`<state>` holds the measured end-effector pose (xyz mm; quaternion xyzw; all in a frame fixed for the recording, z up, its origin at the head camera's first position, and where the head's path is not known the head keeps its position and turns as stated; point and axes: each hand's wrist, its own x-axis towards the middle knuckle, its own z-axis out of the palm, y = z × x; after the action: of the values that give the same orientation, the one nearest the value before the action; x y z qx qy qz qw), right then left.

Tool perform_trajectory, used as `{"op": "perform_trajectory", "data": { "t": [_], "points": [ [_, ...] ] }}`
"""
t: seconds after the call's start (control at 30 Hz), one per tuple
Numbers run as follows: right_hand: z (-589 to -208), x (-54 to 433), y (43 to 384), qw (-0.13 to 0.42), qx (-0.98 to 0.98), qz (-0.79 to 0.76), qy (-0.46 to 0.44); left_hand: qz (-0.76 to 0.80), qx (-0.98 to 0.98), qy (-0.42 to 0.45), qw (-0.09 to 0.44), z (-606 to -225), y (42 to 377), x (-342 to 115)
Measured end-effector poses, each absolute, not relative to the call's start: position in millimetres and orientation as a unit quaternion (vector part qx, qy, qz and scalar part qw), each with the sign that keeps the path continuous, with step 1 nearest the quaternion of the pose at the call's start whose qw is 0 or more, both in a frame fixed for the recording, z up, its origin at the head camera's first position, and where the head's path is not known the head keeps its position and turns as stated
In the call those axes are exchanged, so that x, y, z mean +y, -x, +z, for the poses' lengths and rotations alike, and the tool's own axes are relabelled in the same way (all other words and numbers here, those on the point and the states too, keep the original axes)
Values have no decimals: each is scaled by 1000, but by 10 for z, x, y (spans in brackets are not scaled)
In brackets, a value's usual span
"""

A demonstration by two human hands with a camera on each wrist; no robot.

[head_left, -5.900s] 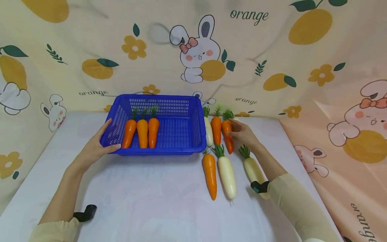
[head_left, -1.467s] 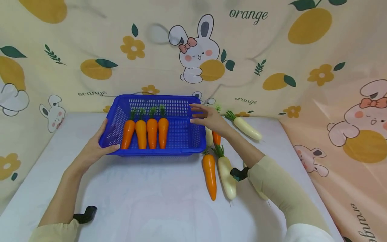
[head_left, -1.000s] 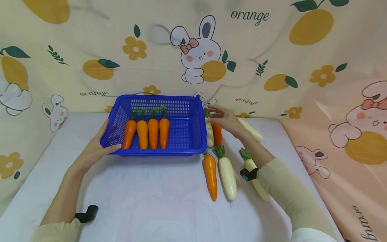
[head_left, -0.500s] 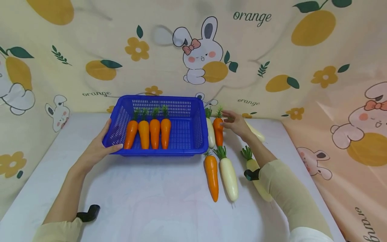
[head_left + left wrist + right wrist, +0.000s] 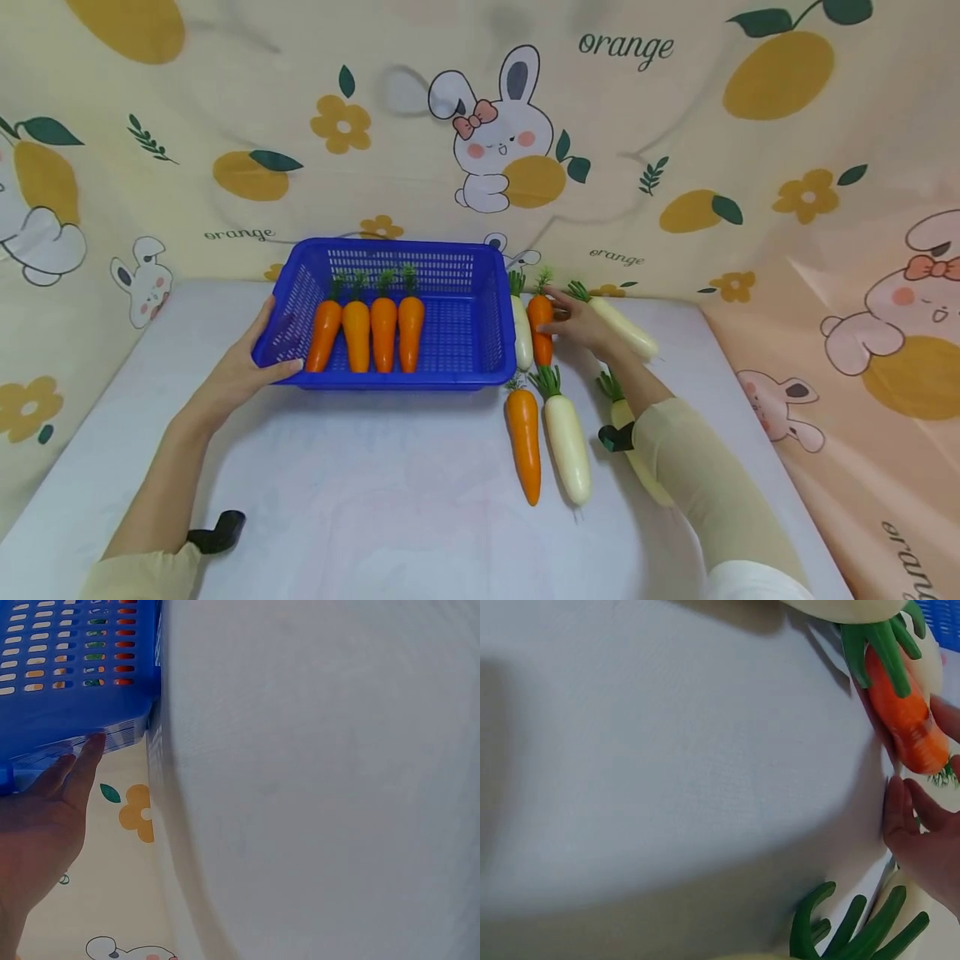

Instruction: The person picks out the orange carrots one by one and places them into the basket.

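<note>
My left hand (image 5: 243,362) holds the near left corner of a blue plastic basket (image 5: 390,380), thumb along its front rim. In the left wrist view, fingers (image 5: 86,769) of that hand lie against the basket's outer wall. Several orange carrots (image 5: 356,333) stand in a row inside, green tops toward the back. Right of the basket, my right hand (image 5: 585,325) is at the upper part of another carrot (image 5: 540,312) lying on the table. In the right wrist view, thumb and fingers are spread on either side of this carrot's (image 5: 904,724) leafy end.
A white radish (image 5: 521,333) lies between basket and carrot. Nearer me are another carrot (image 5: 524,446) and a white radish (image 5: 568,450). One more radish (image 5: 626,327) lies behind my right forearm, and another (image 5: 652,479) is partly under it. A printed cloth (image 5: 420,150) hangs behind the white table (image 5: 337,500).
A fourth carrot has joined the row in the basket. My right hand has since withdrawn from over the basket to the carrot on its right. The left hand has stayed at the corner.
</note>
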<state>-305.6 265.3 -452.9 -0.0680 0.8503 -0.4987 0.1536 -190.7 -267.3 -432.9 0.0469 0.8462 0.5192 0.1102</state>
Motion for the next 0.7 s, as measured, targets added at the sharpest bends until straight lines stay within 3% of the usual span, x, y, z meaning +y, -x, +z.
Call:
{"op": "perform_trajectory", "data": {
  "t": [0.43, 0.7],
  "points": [
    [-4508, 2494, 3160, 157, 893, -414, 85, 526, 842, -50, 106, -4348, 1872, -2690],
    [-4542, 2486, 3193, 143, 869, -471, 41, 524, 844, -53, 103, -4320, 1886, -2679]
  ]
}}
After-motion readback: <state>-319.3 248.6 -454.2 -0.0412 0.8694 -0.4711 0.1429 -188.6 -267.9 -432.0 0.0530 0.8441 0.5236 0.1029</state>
